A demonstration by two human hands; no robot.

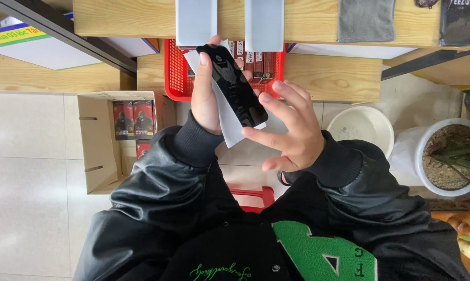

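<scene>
My left hand [206, 99] grips a black glossy phone-shaped glass panel [235, 86], held tilted, with a white paper sleeve [229, 127] behind it. My right hand [289, 130] is spread open beside the panel's lower right end, its thumb touching the panel's lower edge and the sleeve. Both arms wear black leather-look jacket sleeves. Directly behind the hands stands a red plastic basket [175, 73] holding several small boxes.
A wooden bench [323, 78] runs across the top, with two pale grey panels [196, 21], a grey cloth [366, 20] and a dark packet [457, 21] on its upper shelf. An open cardboard box [97, 151] of red packets sits left. White bucket [361, 125] and potted plant [448, 156] stand right.
</scene>
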